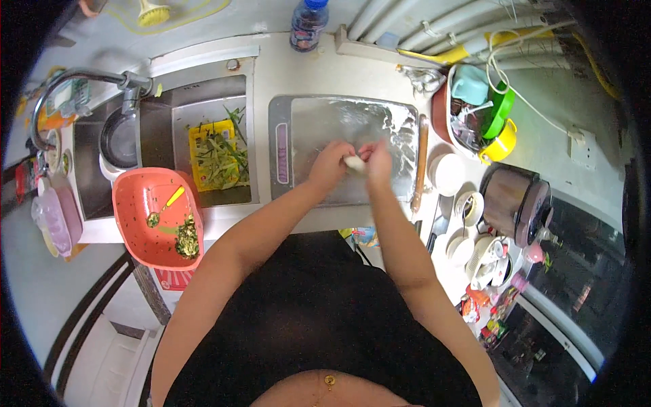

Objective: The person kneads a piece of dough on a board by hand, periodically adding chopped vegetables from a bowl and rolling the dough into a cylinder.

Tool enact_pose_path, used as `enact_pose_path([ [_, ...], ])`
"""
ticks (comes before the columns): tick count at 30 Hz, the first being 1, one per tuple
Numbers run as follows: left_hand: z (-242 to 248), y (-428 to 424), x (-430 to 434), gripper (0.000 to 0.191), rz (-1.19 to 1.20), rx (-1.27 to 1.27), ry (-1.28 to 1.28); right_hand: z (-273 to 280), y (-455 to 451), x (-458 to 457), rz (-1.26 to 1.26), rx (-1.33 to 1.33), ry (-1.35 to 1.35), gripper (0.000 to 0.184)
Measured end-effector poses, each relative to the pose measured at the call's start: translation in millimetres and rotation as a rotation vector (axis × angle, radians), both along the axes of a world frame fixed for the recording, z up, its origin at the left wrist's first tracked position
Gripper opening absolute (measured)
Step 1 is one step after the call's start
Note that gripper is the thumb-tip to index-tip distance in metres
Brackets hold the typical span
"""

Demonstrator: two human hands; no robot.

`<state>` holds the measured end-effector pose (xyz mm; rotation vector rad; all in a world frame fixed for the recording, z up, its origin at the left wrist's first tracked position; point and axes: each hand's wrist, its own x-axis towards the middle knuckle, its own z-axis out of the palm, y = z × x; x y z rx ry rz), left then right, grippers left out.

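Note:
Over the middle of a floured cutting board [315,119], my left hand [333,160] and my right hand [377,162] are close together, both gripping a piece of white dough [355,164]. My left hand has the dough's left end and my right hand its right side; the right fingers are slightly blurred. White flour is smeared over the board's upper and right parts. A wooden rolling pin [421,163] lies along the board's right edge. To the left, a red plastic basin [137,203] holds a chopped green filling [187,241] and a spoon with a yellow handle [175,196].
A steel sink [208,96] left of the board holds a yellow tray [201,140] with green scraps and, beyond a divider, a round pan [121,137]. A bottle [308,28] stands behind the board. White bowls [447,174] and a rice cooker [513,203] are at the right.

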<state>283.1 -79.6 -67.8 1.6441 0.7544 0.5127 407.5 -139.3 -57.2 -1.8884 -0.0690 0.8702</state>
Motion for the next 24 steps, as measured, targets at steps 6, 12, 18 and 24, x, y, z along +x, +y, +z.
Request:
enact_pose_path([
  [6,-7,3,-8,0.031,0.146,-0.164,0.077,-18,25,-38,0.25,-0.331,-0.937,0.037],
  [12,-5,13,-9,0.039,0.123,-0.386,0.179,-27,43,-13,0.519,-0.306,-1.141,0.028],
  [18,-11,12,2,0.035,0.296,-0.692,0.173,-34,66,9,0.505,-0.276,-1.087,0.03],
  [24,2,13,15,0.039,0.21,-0.563,0.167,-28,78,15,0.412,-0.368,-0.794,0.043],
])
